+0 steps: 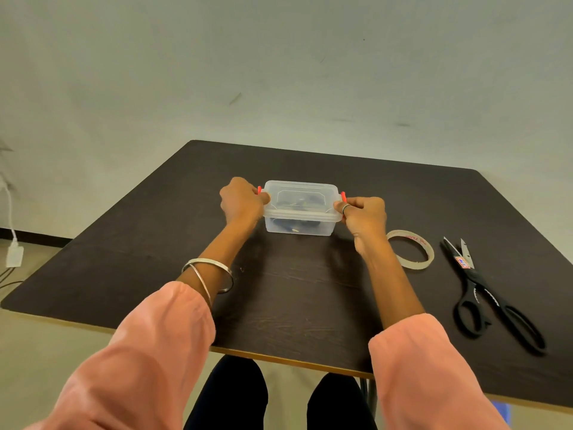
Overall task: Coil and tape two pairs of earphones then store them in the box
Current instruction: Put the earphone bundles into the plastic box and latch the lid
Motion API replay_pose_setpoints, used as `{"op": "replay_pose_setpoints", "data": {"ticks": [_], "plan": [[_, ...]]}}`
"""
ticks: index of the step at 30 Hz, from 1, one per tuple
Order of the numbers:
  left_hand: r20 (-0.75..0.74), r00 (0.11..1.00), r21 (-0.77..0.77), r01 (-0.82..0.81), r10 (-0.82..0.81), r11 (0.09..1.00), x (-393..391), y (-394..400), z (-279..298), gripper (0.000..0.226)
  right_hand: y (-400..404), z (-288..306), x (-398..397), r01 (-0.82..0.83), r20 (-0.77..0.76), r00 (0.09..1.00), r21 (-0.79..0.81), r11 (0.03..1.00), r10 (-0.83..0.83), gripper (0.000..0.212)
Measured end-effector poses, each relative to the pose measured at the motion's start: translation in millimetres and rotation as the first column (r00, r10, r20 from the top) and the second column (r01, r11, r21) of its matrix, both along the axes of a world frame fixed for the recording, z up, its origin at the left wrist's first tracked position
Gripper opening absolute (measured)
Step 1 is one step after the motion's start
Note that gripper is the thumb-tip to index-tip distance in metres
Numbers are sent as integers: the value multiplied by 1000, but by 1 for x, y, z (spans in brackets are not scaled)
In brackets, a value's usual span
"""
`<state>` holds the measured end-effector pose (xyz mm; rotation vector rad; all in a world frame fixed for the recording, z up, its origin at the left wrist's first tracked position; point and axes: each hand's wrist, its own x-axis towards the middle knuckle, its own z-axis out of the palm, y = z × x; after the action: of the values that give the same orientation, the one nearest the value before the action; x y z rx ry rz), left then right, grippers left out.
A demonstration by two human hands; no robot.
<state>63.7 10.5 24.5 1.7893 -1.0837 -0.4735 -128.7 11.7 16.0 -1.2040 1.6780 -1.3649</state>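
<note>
Earphones (294, 226) | dark bundle inside lidded box (300, 209), worktop 12 o'clock | left hand (243, 201), right hand (364, 214) pinching red end clips | judged: storing nearly done, latching left

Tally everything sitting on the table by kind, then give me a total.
Clear lidded box, dark items inside, both hands at its red latches: 1
Tape roll: 1
Black scissors: 1
Total: 3
</note>
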Motion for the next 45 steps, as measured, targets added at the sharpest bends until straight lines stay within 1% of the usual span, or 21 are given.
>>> {"op": "replay_pose_setpoints", "data": {"ticks": [5,8,9,12,14,15,16,17,18,19,20,22,25,27,28,30,32,34,36,40,45], "plan": [[205,978,-32,30,-23,999,-3,3,-4,22,2,-2,8,47,-257,964,-97,994,-71,17],[373,928,-53,29,-7,998,-7,4,-6,24,2,-3,14,53,-515,852,-103,993,-99,23],[399,917,-68,22,7,997,-8,5,-7,25,2,-3,15,66,-562,819,-105,992,-114,25],[402,915,-95,14,25,995,-10,6,-13,30,2,-5,15,66,-557,823,-99,993,-110,25],[305,952,-92,18,11,996,-11,8,-15,33,1,-5,15,50,-495,865,-67,997,-76,23],[184,983,-85,15,1,996,-10,8,-15,32,1,-4,13,36,-434,900,-45,998,-52,22],[4,1000,-68,2,-2,998,-9,7,-13,30,1,-2,12,14,-345,938,-30,999,-24,21],[-209,978,-40,-8,0,999,-7,5,-9,24,3,1,10,-9,-244,970,-12,1000,5,19],[-405,914,-4,-4,2,1000,-6,4,-4,17,4,5,7,-28,-146,989,8,1000,29,18],[-549,836,21,20,-5,1000,-6,4,1,15,5,8,3,-37,-72,997,26,999,39,15],[-642,766,22,63,-34,998,-9,3,6,14,3,11,-3,-32,-19,999,33,999,33,12],[-756,644,-36,144,-121,989,-19,5,20,12,-1,19,-17,11,66,998,16,1000,-12,6],[-852,474,-122,236,-224,964,-47,1,40,22,-9,34,-51,100,197,976,-41,994,-90,23],[-886,376,-156,311,-272,938,-69,-7,51,35,-9,45,-80,143,216,968,-69,987,-125,13],[-892,345,-163,357,-292,920,-83,-13,55,44,-9,49,-97,161,214,967,-76,984,-141,7],[-900,283,-182,448,-332,875,-115,-21,61,60,-10,56,-132,205,222,958,-94,974,-180,13],[-910,209,-202,529,-358,824,-147,-28,63,74,-12,57,-167,263,230,944,-99,960,-235,12],[-920,135,-218,601,-367,769,-179,-35,63,82,-14,58,-202,316,245,926,-93,944,-286,8],[-930,78,-228,645,-360,729,-209,-40,61,87,-17,57,-233,351,233,916,-79,933,-325,15],[-937,57,-211,692,-344,690,-253,-51,51,91,-21,46,-273,360,154,923,-30,932,-352,12],[-936,82,-188,707,-343,681,-276,-60,40,89,-27,34,-285,340,107,936,-31,940,-335,27]]}}
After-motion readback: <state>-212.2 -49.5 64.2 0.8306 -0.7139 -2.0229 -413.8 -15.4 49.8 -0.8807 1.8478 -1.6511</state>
